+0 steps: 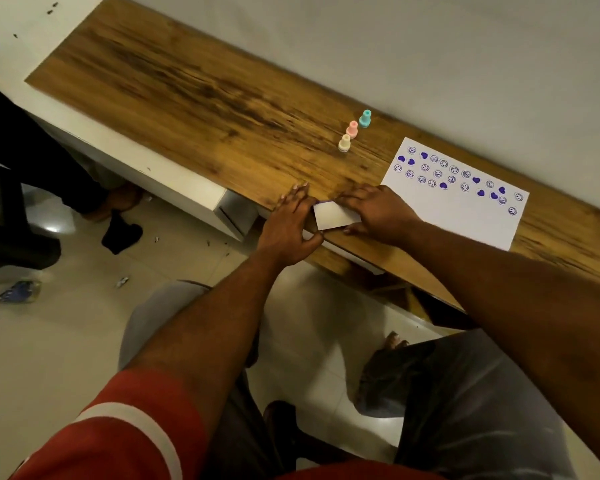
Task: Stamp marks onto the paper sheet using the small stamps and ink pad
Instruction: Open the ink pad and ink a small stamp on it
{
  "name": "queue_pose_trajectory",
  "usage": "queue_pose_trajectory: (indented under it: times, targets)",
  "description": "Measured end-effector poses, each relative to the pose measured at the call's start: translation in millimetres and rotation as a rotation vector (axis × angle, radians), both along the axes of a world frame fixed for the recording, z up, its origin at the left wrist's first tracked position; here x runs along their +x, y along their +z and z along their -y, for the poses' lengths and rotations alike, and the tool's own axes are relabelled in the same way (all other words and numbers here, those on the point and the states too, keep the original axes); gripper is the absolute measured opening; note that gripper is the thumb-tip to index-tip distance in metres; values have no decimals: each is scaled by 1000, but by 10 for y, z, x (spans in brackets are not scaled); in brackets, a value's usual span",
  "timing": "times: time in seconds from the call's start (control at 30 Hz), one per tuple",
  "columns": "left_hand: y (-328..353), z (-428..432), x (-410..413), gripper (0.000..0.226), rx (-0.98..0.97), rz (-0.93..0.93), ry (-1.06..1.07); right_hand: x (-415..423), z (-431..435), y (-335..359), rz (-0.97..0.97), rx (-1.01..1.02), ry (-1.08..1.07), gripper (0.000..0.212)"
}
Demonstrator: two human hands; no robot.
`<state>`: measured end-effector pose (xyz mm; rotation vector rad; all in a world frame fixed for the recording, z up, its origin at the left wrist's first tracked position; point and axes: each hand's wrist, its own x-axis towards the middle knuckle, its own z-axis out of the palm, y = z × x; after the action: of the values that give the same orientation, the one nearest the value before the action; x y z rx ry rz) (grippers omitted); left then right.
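Gripping the closed white pad [333, 215] from both ends at the desk [194, 98] edge, left hand [288, 230] and right hand [374, 211] lie nearer it than the stamps [353, 130] beyond, sheet [465, 209] to the right.

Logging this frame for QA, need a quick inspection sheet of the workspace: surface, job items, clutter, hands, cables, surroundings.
Surface: long wooden desktop against a pale wall.
Job's things: paper sheet at the right, upper part covered in purple smiley and heart marks; three small stamps upright in a row, teal stamp, pink stamp, cream stamp; small white flat case, likely the ink pad, lid closed, at the near desk edge.
Clutter: nothing seen on the desk.
Hands: left hand and right hand both gripping the case from either side.
Cables: nothing seen.
Surroundings: tiled floor with small scraps; another person's leg at left.
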<state>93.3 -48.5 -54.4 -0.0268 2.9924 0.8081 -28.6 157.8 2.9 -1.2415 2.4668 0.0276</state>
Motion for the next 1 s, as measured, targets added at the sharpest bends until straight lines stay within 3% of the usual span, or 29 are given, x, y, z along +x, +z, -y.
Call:
queue_pose_trajectory:
  times: [0.2, 0.43, 0.83, 1.0]
  targets:
    - [-22, 5, 26, 78, 63, -42, 49, 28, -41, -74, 38, -60, -54, 73]
    - [-28, -11, 12, 74, 91, -53, 63, -53, -8, -66, 45, -21, 41, 70]
    - [-142, -48, 18, 70, 132, -148, 92, -413, 89, 52, 257, 9, 98, 45]
    - [-180, -65, 28, 79, 149, -180, 103, -600, 223, 118, 340, -7, 65, 36]
